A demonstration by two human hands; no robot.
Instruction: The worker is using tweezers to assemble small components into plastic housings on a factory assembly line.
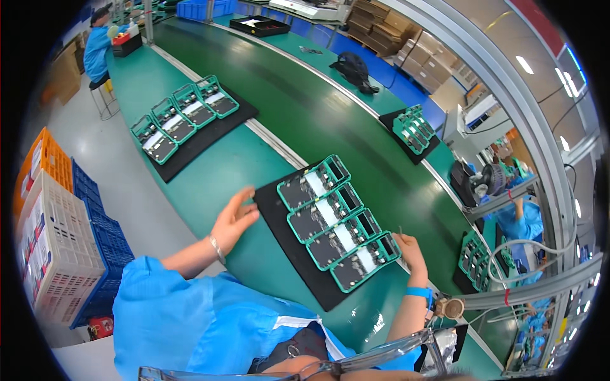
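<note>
In front of me lies a black foam mat with several green-rimmed frames side by side on it. Each one carries dark circuit boards and a white strip across its middle. My left hand is beside the mat's left edge, thumb and fingers apart, holding nothing. At the right end of the nearest green frame is my right hand, its fingers curled in. Something thin pokes up at those fingertips, too small to name. Whether the right fingers touch the frame is hard to see.
A second black mat with similar frames lies farther left. Beyond the metal rail runs a green conveyor belt; more loaded mats sit across it. Plastic crates are stacked at left. A person in blue is at the far left end.
</note>
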